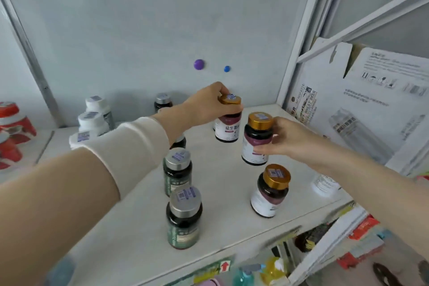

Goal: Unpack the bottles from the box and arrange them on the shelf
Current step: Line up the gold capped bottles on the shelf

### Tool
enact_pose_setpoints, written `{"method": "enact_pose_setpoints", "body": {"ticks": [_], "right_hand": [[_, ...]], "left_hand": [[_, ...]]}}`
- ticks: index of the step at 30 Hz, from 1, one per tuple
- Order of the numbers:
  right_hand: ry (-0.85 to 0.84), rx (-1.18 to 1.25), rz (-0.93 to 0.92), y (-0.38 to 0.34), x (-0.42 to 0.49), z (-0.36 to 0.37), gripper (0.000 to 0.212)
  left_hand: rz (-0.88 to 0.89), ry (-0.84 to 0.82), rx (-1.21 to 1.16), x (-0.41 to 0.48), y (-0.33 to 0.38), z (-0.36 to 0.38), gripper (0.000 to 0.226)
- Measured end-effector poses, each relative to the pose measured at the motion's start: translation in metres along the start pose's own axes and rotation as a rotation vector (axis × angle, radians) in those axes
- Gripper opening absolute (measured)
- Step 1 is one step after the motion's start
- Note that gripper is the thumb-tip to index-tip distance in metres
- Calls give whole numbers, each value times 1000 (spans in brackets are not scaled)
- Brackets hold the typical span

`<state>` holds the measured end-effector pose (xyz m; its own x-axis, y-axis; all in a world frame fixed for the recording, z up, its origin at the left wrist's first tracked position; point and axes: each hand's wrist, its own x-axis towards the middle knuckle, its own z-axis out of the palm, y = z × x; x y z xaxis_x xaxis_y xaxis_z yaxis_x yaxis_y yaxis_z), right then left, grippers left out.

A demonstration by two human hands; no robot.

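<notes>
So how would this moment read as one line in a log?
left hand: grips rear gold-capped bottle | right hand: holds middle gold-capped bottle | phase: arranging on shelf

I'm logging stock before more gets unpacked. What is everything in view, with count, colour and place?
gold-capped dark bottles with purple-and-white labels: three; one standing front right, two held.
silver-capped dark bottles with green labels: four, in the middle from front to back; one half hidden by the left forearm.
white plastic bottles with white caps: three, back left.
round magnets: two, purple and blue, on the back panel.
white printed cardboard box: one, far right.
red cans: several, far left, blurred.
white shelf board: one, under the bottles.
left hand grip: on the rear gold-capped bottle's cap.
right hand grip: round the middle gold-capped bottle's body.
</notes>
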<state>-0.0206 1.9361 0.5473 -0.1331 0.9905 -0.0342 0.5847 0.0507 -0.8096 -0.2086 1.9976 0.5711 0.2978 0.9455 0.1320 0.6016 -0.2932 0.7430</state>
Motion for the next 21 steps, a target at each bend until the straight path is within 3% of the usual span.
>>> {"method": "enact_pose_setpoints", "body": {"ticks": [5,10,21], "right_hand": [[-214,-72,-17,17,39,-6,51],[-327,-119,-52,27,59,2,52],[-375,-226,-48,34,53,9,59]], "left_hand": [[-123,-53,171,34,-14,22,44],[-178,-84,335,40,-22,29,47],[-130,-97,380,42,-23,39,54]]}}
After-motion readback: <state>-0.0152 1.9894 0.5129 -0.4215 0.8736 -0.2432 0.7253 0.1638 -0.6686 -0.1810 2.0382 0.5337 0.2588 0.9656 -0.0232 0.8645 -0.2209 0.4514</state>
